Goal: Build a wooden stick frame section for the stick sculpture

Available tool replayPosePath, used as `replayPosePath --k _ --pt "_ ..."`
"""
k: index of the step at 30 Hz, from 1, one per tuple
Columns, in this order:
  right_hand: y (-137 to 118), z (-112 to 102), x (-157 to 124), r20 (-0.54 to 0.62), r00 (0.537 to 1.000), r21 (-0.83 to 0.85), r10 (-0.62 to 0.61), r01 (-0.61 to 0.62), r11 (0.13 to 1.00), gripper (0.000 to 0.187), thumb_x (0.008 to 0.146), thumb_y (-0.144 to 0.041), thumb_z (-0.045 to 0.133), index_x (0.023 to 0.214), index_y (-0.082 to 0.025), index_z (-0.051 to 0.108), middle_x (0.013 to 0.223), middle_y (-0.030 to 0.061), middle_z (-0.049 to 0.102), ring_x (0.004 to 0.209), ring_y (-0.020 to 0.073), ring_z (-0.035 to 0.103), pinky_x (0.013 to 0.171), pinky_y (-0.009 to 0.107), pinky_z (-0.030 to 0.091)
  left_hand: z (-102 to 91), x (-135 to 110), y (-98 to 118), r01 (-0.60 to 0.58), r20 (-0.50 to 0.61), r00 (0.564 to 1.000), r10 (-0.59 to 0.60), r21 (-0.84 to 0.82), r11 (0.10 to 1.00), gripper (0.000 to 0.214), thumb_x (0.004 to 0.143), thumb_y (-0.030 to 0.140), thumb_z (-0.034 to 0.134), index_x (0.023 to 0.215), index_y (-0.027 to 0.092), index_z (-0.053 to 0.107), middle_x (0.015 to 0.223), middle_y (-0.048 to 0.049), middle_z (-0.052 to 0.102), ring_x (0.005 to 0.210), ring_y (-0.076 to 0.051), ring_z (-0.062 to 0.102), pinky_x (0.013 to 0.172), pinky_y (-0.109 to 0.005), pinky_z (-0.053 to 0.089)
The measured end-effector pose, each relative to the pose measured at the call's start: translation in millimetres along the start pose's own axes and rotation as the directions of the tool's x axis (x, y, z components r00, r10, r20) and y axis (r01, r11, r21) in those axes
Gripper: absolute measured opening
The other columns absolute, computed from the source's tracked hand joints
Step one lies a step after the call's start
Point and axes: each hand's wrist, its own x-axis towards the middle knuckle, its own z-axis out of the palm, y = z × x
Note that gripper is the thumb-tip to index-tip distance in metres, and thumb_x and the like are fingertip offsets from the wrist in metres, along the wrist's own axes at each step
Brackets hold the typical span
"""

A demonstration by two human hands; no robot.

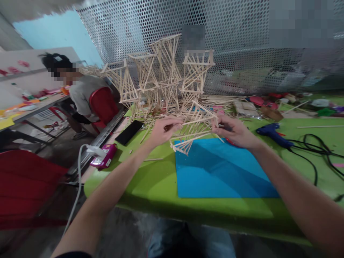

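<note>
Our left hand (167, 129) pinches a wooden stick (198, 122) running crosswise toward our right hand (233, 130), fingers closed at the stick lattice's (194, 130) right corner! We've got that lattice between them, above the blue mat's (215, 175) far-left corner.

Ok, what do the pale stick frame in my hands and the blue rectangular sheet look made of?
The pale stick frame: probably bare wood or bamboo, matte, judging by its thin straw-coloured sticks. The blue rectangular sheet: perhaps plastic, foam or card, matte; no glare shows.
</note>
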Motion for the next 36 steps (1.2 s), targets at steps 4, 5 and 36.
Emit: replayPosePath --k 4,5,36 --pt "4 9 -1 -0.254 0.962 -0.224 -0.101 0.043 0.974 0.023 0.096 -0.049 0.069 0.095 -0.026 0.074 0.099 0.0070 0.076 0.092 0.0254 0.071 0.081 0.040 0.058 7.0 -1 -2 0.086 -0.024 0.996 -0.087 -0.014 0.996 0.036 0.103 0.048 0.062 0.106 0.018 0.081 0.101 -0.0092 0.081 0.074 -0.014 0.069 0.061 -0.025 0.049" --pt "5 12 -1 -0.327 0.934 -0.319 -0.141 0.032 0.947 0.022 0.096 -0.047 0.070 0.096 -0.026 0.076 0.098 0.0072 0.078 0.092 0.0265 0.073 0.084 0.042 0.059 9.3 -2 -2 0.098 -0.034 0.994 -0.099 -0.023 0.995 0.038 0.103 0.050 0.062 0.106 0.017 0.081 0.099 -0.0091 0.081 0.070 -0.013 0.066 0.058 -0.025 0.046" --pt "1 7 -2 -0.496 0.753 -0.657 -0.433 0.000 0.754 0.009 0.096 -0.033 0.071 0.098 -0.027 0.077 0.113 0.0070 0.080 0.109 0.0316 0.073 0.102 0.054 0.055 33.9 -9 -8 0.252 -0.156 0.929 -0.335 -0.395 0.883 0.038 0.096 0.054 0.071 0.109 0.020 0.080 0.083 -0.0038 0.072 0.060 -0.010 0.051 0.054 -0.024 0.039"
